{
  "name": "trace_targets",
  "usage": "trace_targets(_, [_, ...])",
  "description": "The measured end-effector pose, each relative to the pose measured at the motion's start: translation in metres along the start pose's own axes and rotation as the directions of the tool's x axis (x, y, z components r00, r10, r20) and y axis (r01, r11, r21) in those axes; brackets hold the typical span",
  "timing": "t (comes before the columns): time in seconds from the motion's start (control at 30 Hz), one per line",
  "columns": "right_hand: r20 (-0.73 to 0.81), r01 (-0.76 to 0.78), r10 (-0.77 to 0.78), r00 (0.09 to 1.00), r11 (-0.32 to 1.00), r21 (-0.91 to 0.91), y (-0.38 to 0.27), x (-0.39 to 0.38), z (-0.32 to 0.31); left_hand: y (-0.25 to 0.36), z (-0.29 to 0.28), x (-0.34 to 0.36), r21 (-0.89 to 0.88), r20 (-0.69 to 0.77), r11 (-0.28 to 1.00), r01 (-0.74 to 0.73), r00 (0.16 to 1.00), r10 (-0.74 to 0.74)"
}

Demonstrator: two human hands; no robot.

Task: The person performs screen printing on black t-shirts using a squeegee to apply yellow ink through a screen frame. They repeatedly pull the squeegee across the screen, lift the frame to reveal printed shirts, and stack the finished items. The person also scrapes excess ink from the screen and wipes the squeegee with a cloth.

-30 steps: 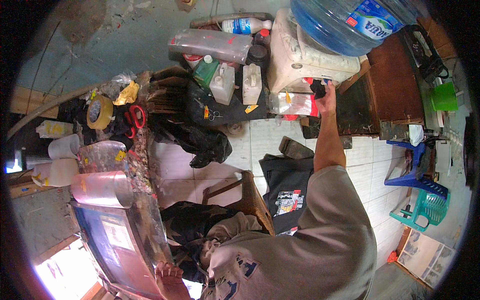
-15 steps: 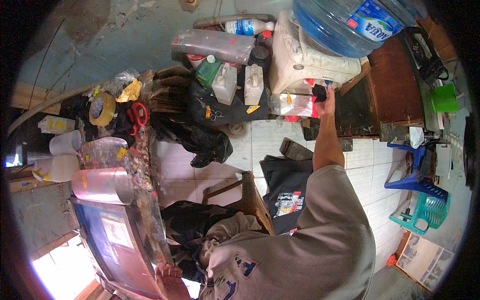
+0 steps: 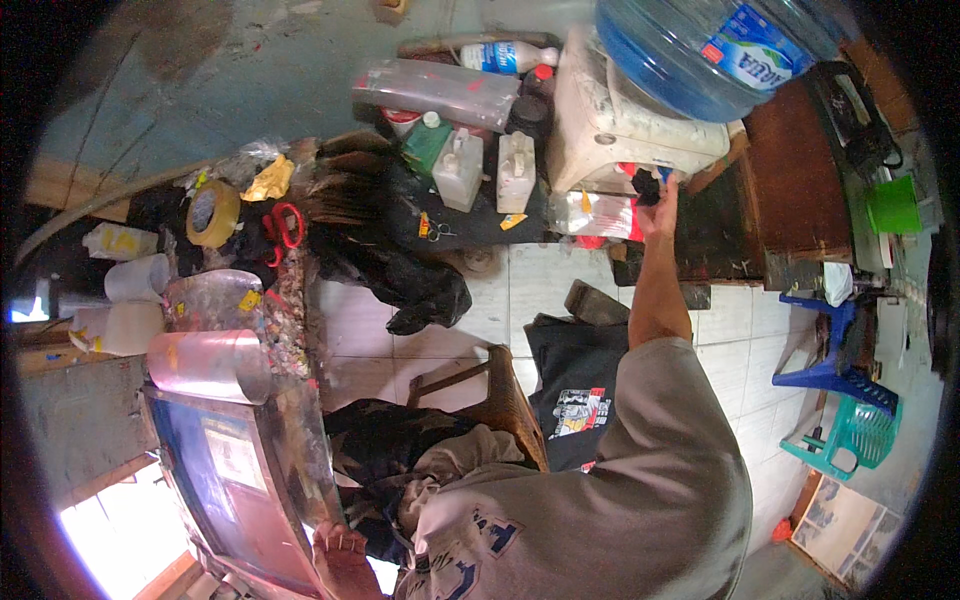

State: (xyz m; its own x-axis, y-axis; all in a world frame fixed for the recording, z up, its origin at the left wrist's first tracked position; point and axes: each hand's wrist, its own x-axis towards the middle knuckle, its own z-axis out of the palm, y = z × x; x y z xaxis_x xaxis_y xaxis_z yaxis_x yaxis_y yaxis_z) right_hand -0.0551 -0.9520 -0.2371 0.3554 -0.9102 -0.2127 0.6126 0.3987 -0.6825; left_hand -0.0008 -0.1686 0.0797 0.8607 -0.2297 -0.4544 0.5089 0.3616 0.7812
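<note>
My right arm reaches far forward to the front of a white water dispenser [image 3: 640, 146]. My right hand [image 3: 660, 212] is closed on a small black crumpled thing [image 3: 645, 186], which looks like cloth. Its fingertips are up by the dispenser's blue tap [image 3: 665, 172]; whether they touch it I cannot tell. A large blue water jug [image 3: 680, 60] sits on top of the dispenser. At the lower left, my left hand [image 3: 342, 558] has bent fingers at the bench edge, beside a framed printing screen [image 3: 265, 500]. What those fingers grip, if anything, is hidden.
White jugs [image 3: 459, 180], a green bottle [image 3: 425, 145] and small scissors [image 3: 438, 232] stand or lie on the low table ahead. Left bench: tape roll [image 3: 212, 213], red-handled scissors [image 3: 290, 225]. Black printed cloth [image 3: 570, 360] lies beyond a wooden stool [image 3: 510, 415]. Blue plastic chair [image 3: 840, 370] at right.
The view has shifted slightly, so the dispenser and table appear a little to the right. My right hand stays at the taps with the black crumpled thing; my left hand keeps its place.
</note>
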Motion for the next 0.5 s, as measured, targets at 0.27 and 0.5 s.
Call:
trace_targets(0.27, [0.156, -0.222, 0.276, 0.949, 0.930, -0.292, 0.016, -0.042, -0.019, 0.003, 0.013, -0.020, 0.041, -0.203, 0.988, -0.149, 0.967, 0.154])
trace_targets(0.5, [0.243, -0.106, 0.396, 0.886, 0.682, -0.724, -0.012, -0.181, 0.143, -0.005, -0.055, -0.034, 0.933, -0.330, 0.340, 0.121, 0.670, 0.665])
